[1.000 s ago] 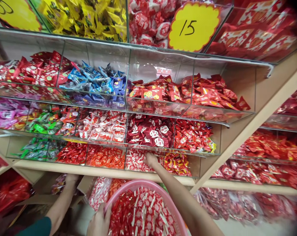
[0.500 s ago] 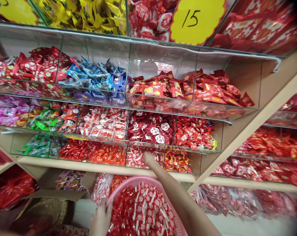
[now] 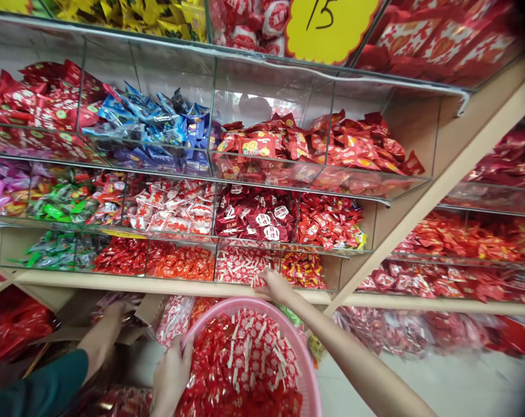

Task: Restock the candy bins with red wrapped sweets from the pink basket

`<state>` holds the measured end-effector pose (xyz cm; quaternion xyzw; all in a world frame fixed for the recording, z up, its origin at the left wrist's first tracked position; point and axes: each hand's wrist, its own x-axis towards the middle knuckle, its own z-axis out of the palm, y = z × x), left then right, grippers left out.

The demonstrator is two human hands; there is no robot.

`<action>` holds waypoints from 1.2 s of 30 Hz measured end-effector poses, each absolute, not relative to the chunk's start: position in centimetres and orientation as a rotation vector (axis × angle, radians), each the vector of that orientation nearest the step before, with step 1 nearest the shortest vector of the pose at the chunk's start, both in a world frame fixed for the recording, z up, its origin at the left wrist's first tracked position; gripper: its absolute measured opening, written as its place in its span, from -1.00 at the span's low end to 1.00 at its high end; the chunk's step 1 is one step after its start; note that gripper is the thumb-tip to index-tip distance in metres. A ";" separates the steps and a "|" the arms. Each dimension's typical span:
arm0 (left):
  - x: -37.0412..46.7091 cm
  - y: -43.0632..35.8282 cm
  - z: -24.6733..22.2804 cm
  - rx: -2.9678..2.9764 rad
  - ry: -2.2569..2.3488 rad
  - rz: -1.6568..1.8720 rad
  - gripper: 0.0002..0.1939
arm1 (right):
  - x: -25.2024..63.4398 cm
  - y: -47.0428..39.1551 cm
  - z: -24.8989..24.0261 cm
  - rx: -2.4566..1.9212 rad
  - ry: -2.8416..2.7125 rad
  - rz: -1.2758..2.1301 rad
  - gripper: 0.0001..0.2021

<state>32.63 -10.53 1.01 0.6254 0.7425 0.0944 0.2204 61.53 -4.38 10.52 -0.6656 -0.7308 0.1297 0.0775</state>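
Note:
My left hand (image 3: 173, 370) grips the left rim of a pink plastic basket (image 3: 311, 353), fingers wrapped over the edge. Inside the basket lie red wrapped candies (image 3: 210, 379) and red-and-white wrapped candies (image 3: 262, 341) with pale twisted ends or sticks. My right hand (image 3: 274, 285) is closed on some red-and-white wrapped candies (image 3: 258, 281), just in front of the bottom shelf and above the basket's far rim. Right behind it is the compartment of similar red-and-white candies (image 3: 240, 263).
Clear-walled shelf bins hold candies in many colours, including blue packets (image 3: 145, 119) and maroon packets (image 3: 258, 214). A wooden shelf edge (image 3: 167, 284) runs below. At left, another person's teal-sleeved arm (image 3: 49, 376) reaches over a cardboard box (image 3: 152, 310). A price tag (image 3: 332, 29) hangs above.
My right hand has come out of the bottom compartment towards the basket, with candies now showing in its fingers. Another person's arm has entered at left. The view has shifted slightly.

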 end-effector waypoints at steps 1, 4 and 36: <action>32.7 -10.6 1.1 1.729 2.053 0.261 -0.52 | 61.5 -5.4 9.9 -1.986 -2.211 0.434 -0.82; 32.8 -10.7 1.0 1.748 2.038 0.283 -0.54 | 61.5 -7.8 7.8 -2.025 -2.213 0.492 -0.89; 33.1 -11.3 2.5 1.719 2.089 0.355 -0.60 | 56.9 -8.8 4.0 -1.873 -2.344 0.431 -0.70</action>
